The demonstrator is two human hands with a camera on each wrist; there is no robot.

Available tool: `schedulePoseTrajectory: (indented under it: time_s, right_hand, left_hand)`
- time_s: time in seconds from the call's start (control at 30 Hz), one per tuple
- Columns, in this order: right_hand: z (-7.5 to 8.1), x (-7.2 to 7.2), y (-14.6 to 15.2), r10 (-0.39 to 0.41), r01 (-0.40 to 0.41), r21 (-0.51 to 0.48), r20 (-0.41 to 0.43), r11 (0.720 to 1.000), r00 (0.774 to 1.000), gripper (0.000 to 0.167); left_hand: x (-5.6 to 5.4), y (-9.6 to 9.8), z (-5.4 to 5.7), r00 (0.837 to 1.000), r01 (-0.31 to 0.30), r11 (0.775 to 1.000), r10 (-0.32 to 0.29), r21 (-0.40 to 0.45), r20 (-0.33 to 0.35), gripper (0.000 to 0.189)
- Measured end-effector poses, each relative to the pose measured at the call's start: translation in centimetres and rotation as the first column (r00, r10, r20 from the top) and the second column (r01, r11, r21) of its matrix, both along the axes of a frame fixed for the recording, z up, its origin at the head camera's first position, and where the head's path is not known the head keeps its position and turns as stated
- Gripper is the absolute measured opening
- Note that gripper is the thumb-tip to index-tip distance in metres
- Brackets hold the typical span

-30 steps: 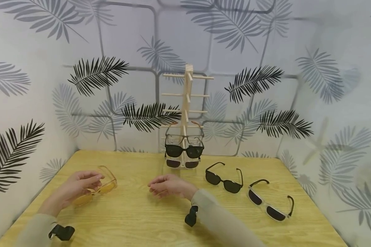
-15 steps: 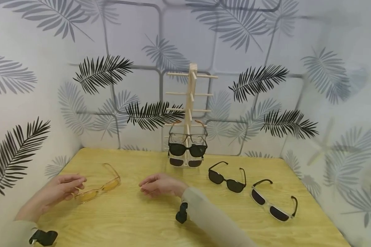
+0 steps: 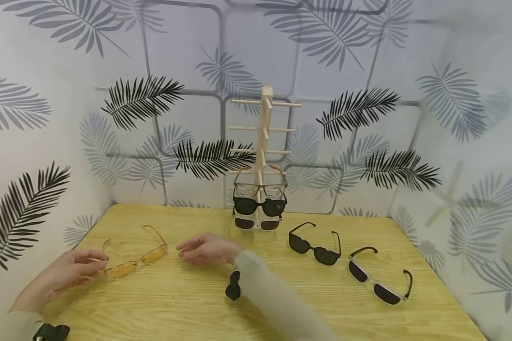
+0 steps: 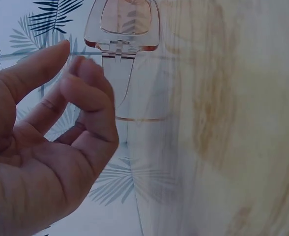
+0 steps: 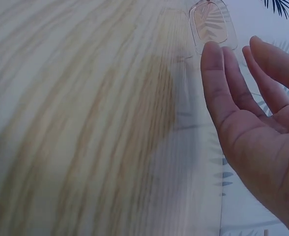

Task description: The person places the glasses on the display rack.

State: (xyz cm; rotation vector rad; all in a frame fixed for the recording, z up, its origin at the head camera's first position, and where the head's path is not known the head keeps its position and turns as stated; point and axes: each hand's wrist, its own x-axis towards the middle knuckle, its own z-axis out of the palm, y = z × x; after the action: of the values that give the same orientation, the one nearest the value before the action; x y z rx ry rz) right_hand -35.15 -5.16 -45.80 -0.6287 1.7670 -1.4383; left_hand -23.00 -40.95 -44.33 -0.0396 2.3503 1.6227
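Yellow-tinted glasses (image 3: 123, 270) with a clear frame lie on the table at the left, temples unfolded and pointing back. My left hand (image 3: 64, 274) is at their left end, fingertips close by the hinge. In the left wrist view, the fingers of that hand (image 4: 61, 142) bend loosely, with a space between thumb and index finger; a lens and hinge (image 4: 119, 47) show just beyond. To the right of the glasses hovers my right hand (image 3: 206, 248), fingers extended toward them. The right wrist view has this hand (image 5: 262, 128) holding nothing, with a lens (image 5: 211, 22) beyond its fingertips.
A wooden display stand (image 3: 264, 118) at the back bears three pairs of glasses on its lower pegs, including black sunglasses (image 3: 246, 205). Another black pair (image 3: 299, 244) and a white-framed pair (image 3: 386, 293) lie on the table (image 3: 175, 308) at the right. Patterned walls enclose the table.
My left hand has drawn back leftward from over the yellow glasses to beside their left end. The right hand has moved left toward them. The view has shifted slightly.
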Motion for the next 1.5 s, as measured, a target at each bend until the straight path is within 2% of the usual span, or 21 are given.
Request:
schedulePoseTrajectory:
  time_s: [0.2,0.33,0.63,0.87,1.03,1.2,1.37,1.5]
  right_hand:
    - [-0.2,0.3,-1.5,-0.016,0.017,-0.042,0.023,0.999,1.0,0.043]
    - [-0.3,0.7,-2.3,-0.009,0.012,-0.073,0.037,0.997,0.999,0.048]
    - [-0.3,1.2,-3.4,-0.068,0.073,-0.082,0.054,0.994,0.996,0.052]
    - [-0.6,1.2,-3.1,-0.127,0.13,-0.067,0.055,0.989,0.99,0.042]
    - [-0.8,1.0,-2.7,-0.152,0.156,-0.07,0.049,0.985,0.987,0.032]
    - [-0.9,1.1,-2.1,-0.137,0.141,-0.069,0.054,0.988,0.989,0.024]
    - [-0.9,1.2,-1.3,-0.134,0.137,-0.074,0.053,0.988,0.99,0.024]
    - [-0.6,1.3,-0.8,-0.156,0.159,-0.074,0.049,0.984,0.987,0.026]
  left_hand:
    - [0.1,-0.1,-0.3,0.999,0.035,0.998,-0.036,-0.044,-0.009,0.047]
    - [0.0,0.0,-0.7,0.999,0.039,0.999,-0.039,0.005,0.003,0.045]
    - [-0.1,0.2,-1.5,1.0,0.007,0.994,-0.008,0.106,0.009,0.039]
    - [-0.5,0.3,-2.0,0.999,0.031,0.975,-0.037,0.222,0.026,0.026]
    - [-0.7,0.5,-2.0,0.996,0.071,0.954,-0.081,0.293,0.021,0.022]
    - [-0.7,1.0,-1.8,0.993,0.108,0.942,-0.118,0.317,0.013,0.02]
    - [-0.9,1.8,-1.3,0.987,0.152,0.929,-0.162,0.339,0.001,0.021]
    - [-1.2,2.3,-0.8,0.985,0.159,0.931,-0.171,0.327,0.008,0.021]
